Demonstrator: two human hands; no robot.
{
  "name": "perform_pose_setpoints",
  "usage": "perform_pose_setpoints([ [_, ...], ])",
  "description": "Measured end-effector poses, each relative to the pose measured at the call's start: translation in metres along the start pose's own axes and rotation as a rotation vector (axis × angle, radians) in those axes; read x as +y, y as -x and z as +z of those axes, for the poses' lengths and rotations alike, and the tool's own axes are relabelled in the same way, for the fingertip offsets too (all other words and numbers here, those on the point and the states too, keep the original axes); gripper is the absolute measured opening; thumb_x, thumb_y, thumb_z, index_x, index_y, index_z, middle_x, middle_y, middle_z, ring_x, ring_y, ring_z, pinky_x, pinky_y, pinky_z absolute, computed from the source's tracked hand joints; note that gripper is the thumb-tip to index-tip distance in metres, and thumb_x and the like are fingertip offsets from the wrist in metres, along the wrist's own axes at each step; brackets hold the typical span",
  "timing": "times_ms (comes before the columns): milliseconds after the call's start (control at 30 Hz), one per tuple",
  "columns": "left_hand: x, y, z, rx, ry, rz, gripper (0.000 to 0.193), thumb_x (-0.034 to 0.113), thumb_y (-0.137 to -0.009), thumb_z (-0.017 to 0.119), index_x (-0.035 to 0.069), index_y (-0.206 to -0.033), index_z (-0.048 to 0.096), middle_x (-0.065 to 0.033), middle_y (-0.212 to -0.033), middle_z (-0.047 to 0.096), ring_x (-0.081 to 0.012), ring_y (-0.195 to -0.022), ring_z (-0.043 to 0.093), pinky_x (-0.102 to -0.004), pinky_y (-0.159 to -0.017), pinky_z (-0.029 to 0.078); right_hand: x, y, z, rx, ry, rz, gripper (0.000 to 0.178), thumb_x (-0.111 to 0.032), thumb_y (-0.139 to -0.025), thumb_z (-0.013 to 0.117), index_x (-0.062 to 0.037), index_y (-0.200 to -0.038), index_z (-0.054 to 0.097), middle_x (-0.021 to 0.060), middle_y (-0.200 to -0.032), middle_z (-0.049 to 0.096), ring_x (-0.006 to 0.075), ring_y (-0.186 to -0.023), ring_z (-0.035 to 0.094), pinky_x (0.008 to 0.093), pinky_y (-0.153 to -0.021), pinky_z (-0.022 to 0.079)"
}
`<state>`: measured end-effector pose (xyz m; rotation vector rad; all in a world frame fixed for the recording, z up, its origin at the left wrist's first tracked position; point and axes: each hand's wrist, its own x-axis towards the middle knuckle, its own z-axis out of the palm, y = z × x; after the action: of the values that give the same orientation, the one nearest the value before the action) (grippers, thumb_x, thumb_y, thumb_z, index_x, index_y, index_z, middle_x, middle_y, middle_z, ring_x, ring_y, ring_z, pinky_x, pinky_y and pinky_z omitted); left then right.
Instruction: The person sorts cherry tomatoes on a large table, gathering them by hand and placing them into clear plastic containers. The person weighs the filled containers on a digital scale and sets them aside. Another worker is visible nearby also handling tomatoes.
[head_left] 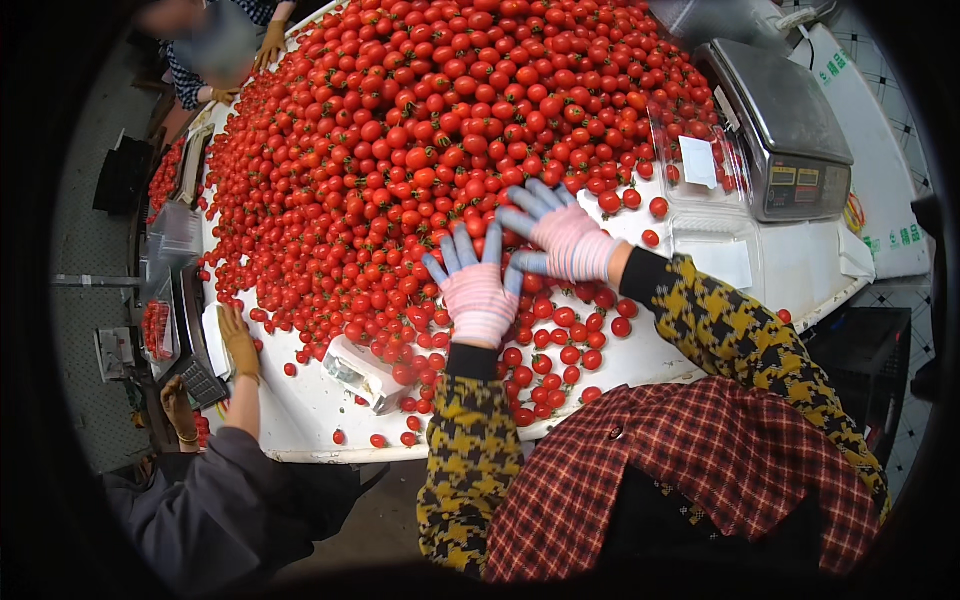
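A large heap of red cherry tomatoes covers most of a white table. Both my hands wear pink-striped gloves with grey-blue fingers and rest on the heap's near edge. My left hand lies palm down with its fingers spread over the tomatoes. Beside it, my right hand also has its fingers apart, pointing left across the fruit. Neither hand grips anything. Loose tomatoes lie between my wrists and the table's near edge. Right of my right hand stands an open clear plastic box with a white sheet in it.
A weighing scale stands at the right, next to another clear box with a white card. A small white-and-clear container sits left of my left arm. A co-worker's gloved hand is at the left edge; another person works at far left.
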<state>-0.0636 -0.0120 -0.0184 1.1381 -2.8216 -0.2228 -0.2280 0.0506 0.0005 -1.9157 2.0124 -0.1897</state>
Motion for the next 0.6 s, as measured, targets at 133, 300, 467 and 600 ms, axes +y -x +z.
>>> perform_pose_setpoints([
  [133,-0.004,0.066,-0.036,-0.154,0.185,0.143,0.06,0.044,-0.082,0.061,0.014,-0.133,0.048,-0.0215,-0.137,0.04,-0.0473,-0.125,0.034,-0.0558,-0.105,0.027,-0.017,0.055,0.0,-0.123,0.061,-0.176,0.077,-0.063,-0.082,0.049,-0.0158,-0.142,0.037,0.0159,-0.146,0.034,0.038,-0.135,0.03,0.0574,-0.112,0.014],
  [300,0.0,0.144,-0.026,-0.321,0.083,0.189,0.086,0.068,-0.07,0.061,0.021,-0.14,0.043,-0.0238,-0.146,0.03,-0.0554,-0.133,0.02,-0.0662,-0.108,0.007,-0.034,0.106,0.008,-0.319,0.12,-0.171,0.086,-0.064,-0.075,0.058,-0.0211,-0.145,0.032,0.0138,-0.151,0.027,0.0347,-0.139,0.025,0.066,-0.109,0.008],
  [467,-0.015,0.114,-0.018,-0.276,0.013,0.058,0.084,0.064,-0.072,0.062,0.019,-0.141,0.041,-0.0204,-0.146,0.032,-0.0494,-0.134,0.023,-0.0637,-0.108,0.01,-0.016,0.074,0.018,-0.076,0.173,-0.11,0.078,-0.059,-0.08,0.056,-0.0192,-0.144,0.035,0.015,-0.149,0.03,0.0359,-0.138,0.026,0.0633,-0.11,0.011],
  [600,-0.024,0.166,-0.041,-0.328,-0.021,-0.072,0.08,0.061,-0.075,0.06,0.016,-0.139,0.044,-0.0231,-0.146,0.032,-0.0498,-0.134,0.023,-0.0617,-0.11,0.009,-0.016,0.084,-0.005,-0.096,0.136,-0.056,0.076,-0.057,-0.083,0.054,-0.0157,-0.144,0.033,0.0181,-0.148,0.03,0.0397,-0.138,0.024,0.0585,-0.112,0.011],
])
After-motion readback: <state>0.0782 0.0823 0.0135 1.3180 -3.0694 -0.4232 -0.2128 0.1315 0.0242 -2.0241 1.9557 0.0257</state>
